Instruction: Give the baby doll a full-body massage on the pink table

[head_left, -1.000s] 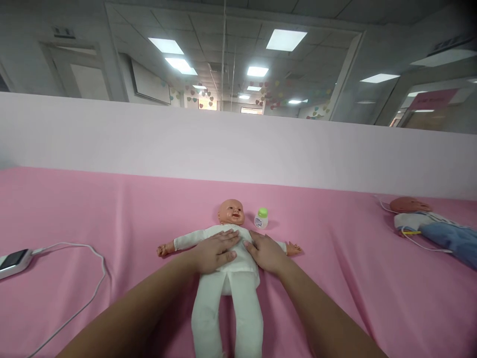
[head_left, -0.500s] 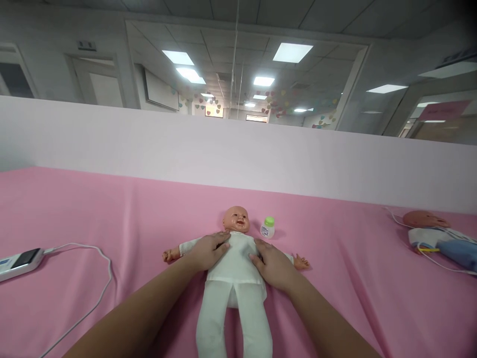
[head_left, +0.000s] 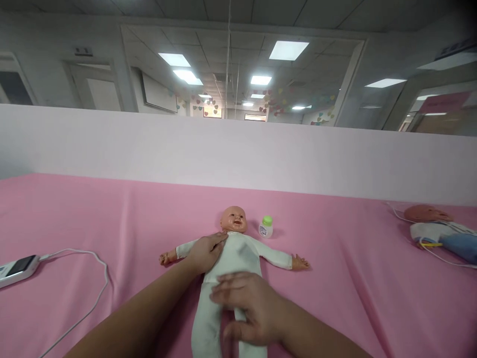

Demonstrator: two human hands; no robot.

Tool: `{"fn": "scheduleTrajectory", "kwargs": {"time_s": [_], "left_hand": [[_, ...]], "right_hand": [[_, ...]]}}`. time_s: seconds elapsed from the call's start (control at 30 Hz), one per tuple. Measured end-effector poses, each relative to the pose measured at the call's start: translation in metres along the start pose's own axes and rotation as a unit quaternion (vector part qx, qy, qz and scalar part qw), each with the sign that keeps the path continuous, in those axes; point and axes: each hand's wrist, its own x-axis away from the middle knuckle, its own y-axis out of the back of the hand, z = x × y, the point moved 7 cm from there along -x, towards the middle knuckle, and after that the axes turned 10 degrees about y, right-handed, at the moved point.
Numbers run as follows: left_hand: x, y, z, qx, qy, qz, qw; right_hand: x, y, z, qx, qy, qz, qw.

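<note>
The baby doll [head_left: 238,253] lies mid-table on the pink cloth [head_left: 335,278]. The left hand [head_left: 204,251] rests flat on its shoulder; the right hand [head_left: 248,308], fingers apart, covers its legs. A small bottle [head_left: 266,226] stands beside its head.
</note>
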Motion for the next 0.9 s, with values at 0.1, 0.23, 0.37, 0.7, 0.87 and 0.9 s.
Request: {"fn": "scheduleTrajectory", "kwargs": {"time_s": [0.1,0.23,0.37,0.7,0.87,0.9], "left_hand": [[-0.002,-0.003,0.002,0.003,-0.003,-0.001,1.0],[-0.002,-0.004,0.003,0.004,-0.007,-0.012,1.0],[-0.001,-0.005,0.002,-0.003,-0.007,-0.014,1.0],[0.005,0.006,0.007,-0.066,-0.004,-0.012,0.998],[0.007,0.018,0.022,-0.151,0.03,0.021,0.988],[0.006,0.02,0.026,-0.166,0.042,0.025,0.985]], "right_hand": [[0.004,0.018,-0.028,0.061,-0.096,0.041,0.993],[0.014,0.034,-0.062,0.11,-0.2,0.095,0.969],[0.03,0.048,-0.091,0.136,-0.283,0.075,0.946],[0.066,0.087,-0.091,0.082,-0.366,-0.003,0.927],[0.109,0.107,-0.107,0.13,-0.454,-0.013,0.881],[0.12,0.113,-0.111,0.146,-0.479,-0.022,0.865]]}}
